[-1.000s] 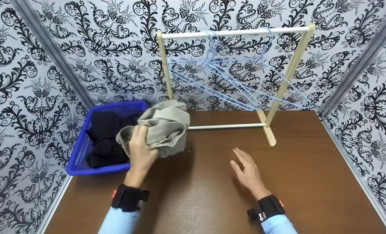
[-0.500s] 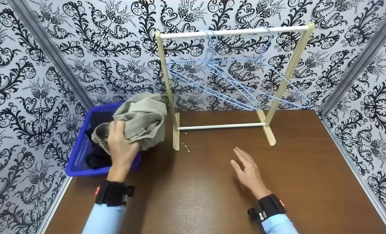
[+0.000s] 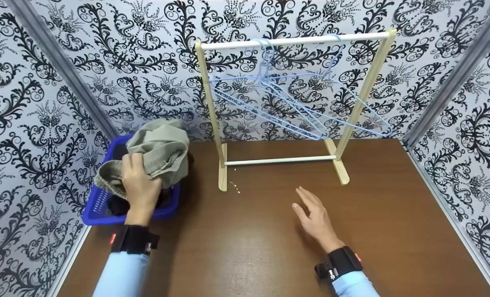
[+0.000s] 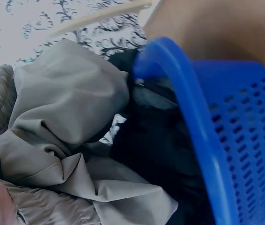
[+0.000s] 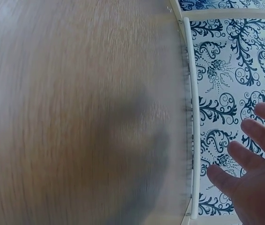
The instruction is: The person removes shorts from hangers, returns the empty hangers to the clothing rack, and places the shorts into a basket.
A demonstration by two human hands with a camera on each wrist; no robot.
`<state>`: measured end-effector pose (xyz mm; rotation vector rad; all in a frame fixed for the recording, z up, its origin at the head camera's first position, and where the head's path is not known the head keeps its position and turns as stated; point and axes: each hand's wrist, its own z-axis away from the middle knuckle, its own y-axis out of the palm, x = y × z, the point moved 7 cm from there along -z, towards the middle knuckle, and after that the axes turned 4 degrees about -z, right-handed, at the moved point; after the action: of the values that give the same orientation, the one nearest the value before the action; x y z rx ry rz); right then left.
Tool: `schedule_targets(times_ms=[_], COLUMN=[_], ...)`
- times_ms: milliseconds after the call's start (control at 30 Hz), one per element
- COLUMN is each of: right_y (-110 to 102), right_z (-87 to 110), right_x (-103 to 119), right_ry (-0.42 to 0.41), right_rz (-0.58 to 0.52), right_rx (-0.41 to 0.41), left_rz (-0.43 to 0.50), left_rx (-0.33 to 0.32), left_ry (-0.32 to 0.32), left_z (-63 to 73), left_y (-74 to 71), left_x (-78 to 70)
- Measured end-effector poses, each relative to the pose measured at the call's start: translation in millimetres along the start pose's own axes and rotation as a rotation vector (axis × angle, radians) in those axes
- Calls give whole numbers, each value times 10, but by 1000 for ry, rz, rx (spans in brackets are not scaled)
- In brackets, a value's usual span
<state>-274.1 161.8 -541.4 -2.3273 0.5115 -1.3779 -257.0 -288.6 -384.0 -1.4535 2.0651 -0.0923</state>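
In the head view my left hand (image 3: 141, 181) grips a bunched grey-green garment (image 3: 162, 144) over the blue basket (image 3: 89, 214). A gathered, elastic-looking band (image 4: 53, 206) shows on the garment near my fingers in the left wrist view. Below it, dark clothes (image 4: 156, 145) lie within the basket, partly covered by the garment. My right hand (image 3: 316, 222) hovers over the table on the right with its fingers extended, holding nothing. Those same spread fingers (image 5: 249, 157) appear at the edge of the right wrist view.
Behind the table's middle stands a small wooden clothes rack (image 3: 368, 88) with a white top rail (image 3: 298, 41). Several light blue hangers (image 3: 286, 99) hang from it. Patterned walls (image 3: 30, 136) close in the brown table (image 3: 253, 235) at the back and sides.
My left hand has carried the garment leftward, from beside the rack's left post to over the basket. The rack's left foot is now uncovered. My right hand has stayed nearly still.
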Motion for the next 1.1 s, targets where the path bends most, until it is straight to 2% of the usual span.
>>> schedule_targets(times_ms=[100, 233, 333, 467, 600, 700, 900, 1100], right_y=[1, -1, -2, -8, -21, -32, -30, -51], right_z=[2, 4, 8, 14, 18, 24, 29, 29], right_x=[-3, -9, -16, -27, -37, -35, -54, -55], right_ry=[1, -1, -3, -6, -3, -2, 21, 41], right_rz=[9, 15, 17, 20, 23, 26, 15, 13], right_rx=[0, -3, -4, -5, -8, -9, 7, 14], left_rz=[-42, -122, -211, -333, -415, -451, -506, -529], left_rx=[-3, 15, 75, 208, 352, 473, 729, 928], left_ry=[-9, 19, 32, 30, 36, 16, -67, -121], left_z=[11, 31, 63, 141, 218, 258, 361, 484], left_y=[19, 75, 155, 290, 426, 525, 653, 783], left_x=[90, 185, 268, 390, 471, 519, 640, 809])
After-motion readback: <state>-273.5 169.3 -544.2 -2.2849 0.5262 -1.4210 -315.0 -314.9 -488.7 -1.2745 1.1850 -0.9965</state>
